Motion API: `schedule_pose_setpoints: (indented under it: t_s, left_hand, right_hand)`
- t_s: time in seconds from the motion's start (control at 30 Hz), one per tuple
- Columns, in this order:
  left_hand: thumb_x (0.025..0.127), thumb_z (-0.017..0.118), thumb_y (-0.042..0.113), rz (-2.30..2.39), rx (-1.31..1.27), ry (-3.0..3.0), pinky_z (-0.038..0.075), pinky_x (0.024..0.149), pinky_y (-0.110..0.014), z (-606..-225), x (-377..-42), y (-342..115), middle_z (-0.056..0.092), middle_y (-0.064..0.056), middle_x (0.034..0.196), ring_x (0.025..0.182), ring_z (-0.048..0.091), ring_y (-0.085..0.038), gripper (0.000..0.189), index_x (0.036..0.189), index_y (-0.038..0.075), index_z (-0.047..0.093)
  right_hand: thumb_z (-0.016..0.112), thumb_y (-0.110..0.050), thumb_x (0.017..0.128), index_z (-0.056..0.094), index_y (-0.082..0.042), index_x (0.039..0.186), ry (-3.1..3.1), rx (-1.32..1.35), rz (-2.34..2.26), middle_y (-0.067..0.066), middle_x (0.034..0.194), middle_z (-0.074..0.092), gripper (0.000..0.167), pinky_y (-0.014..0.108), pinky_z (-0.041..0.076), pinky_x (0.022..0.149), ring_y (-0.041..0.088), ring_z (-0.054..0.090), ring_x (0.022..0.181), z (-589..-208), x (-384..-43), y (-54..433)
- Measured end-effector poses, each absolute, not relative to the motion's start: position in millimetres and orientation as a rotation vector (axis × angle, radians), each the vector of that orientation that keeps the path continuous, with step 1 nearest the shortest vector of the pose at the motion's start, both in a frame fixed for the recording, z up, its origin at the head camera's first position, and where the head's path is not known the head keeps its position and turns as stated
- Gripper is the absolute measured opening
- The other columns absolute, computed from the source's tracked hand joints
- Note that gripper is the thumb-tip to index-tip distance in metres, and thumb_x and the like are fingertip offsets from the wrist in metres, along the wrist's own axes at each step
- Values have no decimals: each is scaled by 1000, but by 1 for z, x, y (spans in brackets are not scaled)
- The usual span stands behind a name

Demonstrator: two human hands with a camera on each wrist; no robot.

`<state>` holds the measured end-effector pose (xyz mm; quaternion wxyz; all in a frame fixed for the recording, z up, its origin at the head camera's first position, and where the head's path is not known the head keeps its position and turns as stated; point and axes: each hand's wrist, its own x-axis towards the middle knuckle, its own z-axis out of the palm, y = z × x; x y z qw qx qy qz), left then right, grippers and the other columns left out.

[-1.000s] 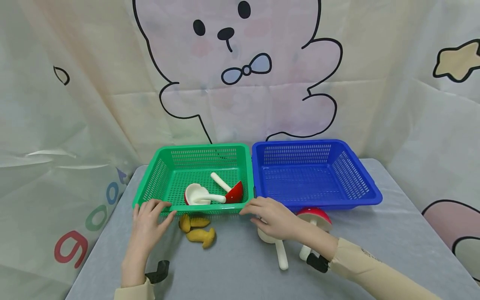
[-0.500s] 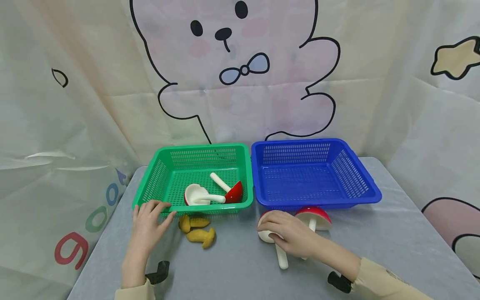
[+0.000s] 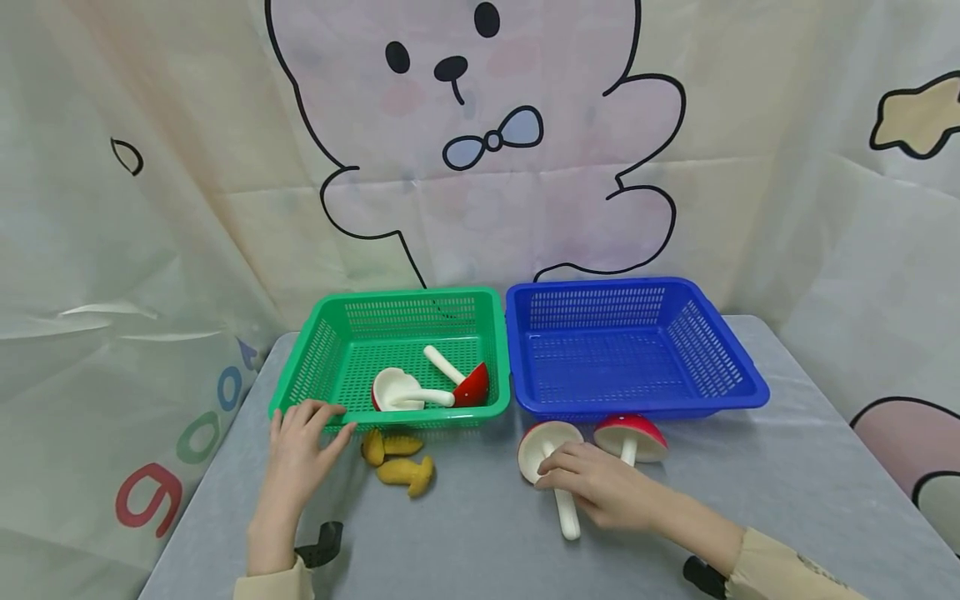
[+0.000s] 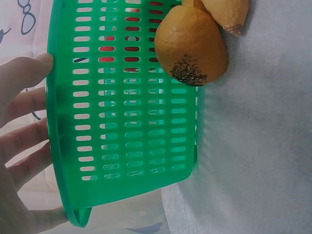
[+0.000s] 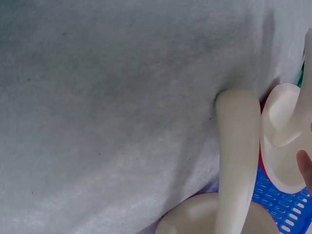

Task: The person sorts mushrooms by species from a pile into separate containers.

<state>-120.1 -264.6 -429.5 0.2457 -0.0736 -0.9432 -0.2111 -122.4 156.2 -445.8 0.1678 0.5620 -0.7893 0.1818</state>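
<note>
My left hand (image 3: 300, 454) holds the near rim of the green basket (image 3: 300, 350) at its left corner. The left wrist view shows the thumb (image 4: 41, 63) on the rim and the fingers behind it. My right hand (image 3: 600, 487) reaches over the white stem of a red-capped toy mushroom (image 3: 534, 454) lying on the table. Its grip on the stem is unclear, and the thumb is hidden. A second red-capped toy mushroom (image 3: 633, 429) lies beside it, its stem (image 5: 239, 156) large in the right wrist view. Two more toy mushrooms (image 3: 469, 387) lie inside the green basket.
A blue basket (image 3: 637, 354) stands directly right of the green one. Two yellow-brown toy mushrooms (image 3: 408, 473) lie before the green basket, one against its wall in the left wrist view. A grey cloth (image 3: 465, 550) covers the table, with a printed curtain (image 3: 562, 217) behind.
My right hand has left the green basket's near right corner and moved right and towards me, over the red-capped mushroom's stem. The left hand stays on the rim.
</note>
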Motion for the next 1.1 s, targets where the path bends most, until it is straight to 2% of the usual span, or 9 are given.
schedule_pose_setpoints:
  t_s: [0.17, 0.37, 0.9, 1.1]
  left_hand:
    - [79, 79, 17, -577, -197, -2583, 20, 106, -75, -429, -120, -264, 61, -10, 101, 105, 51, -34, 24, 101, 9, 70]
    - [80, 79, 16, -583, -194, -2590, 19, 106, -75, -427, -119, -263, 61, -11, 101, 104, 51, -34, 25, 101, 8, 71]
    - [79, 79, 17, -576, -194, -2586, 21, 105, -75, -426, -120, -263, 61, -10, 99, 102, 52, -33, 24, 100, 8, 71]
    - [79, 79, 18, -577, -189, -2590, 20, 106, -75, -427, -120, -263, 61, -10, 100, 104, 51, -34, 24, 100, 8, 71]
  right_hand:
    - [66, 6, 68, 66, -21, 110, -2265, 1636, 458, -4, 111, 65, 50, 31, 46, 95, 13, 58, 107, -449, -121, 159]
    - [69, 2, 69, 65, -23, 101, -2261, 1700, 388, -7, 108, 64, 41, 34, 47, 95, 13, 56, 108, -452, -121, 161]
    - [63, 1, 71, 66, -25, 96, -2183, 1829, 297, -11, 100, 62, 36, 33, 47, 99, 10, 56, 102, -453, -125, 154]
    - [64, -3, 76, 66, -27, 97, -2141, 1866, 238, -11, 100, 62, 32, 33, 47, 98, 10, 57, 101, -452, -126, 151]
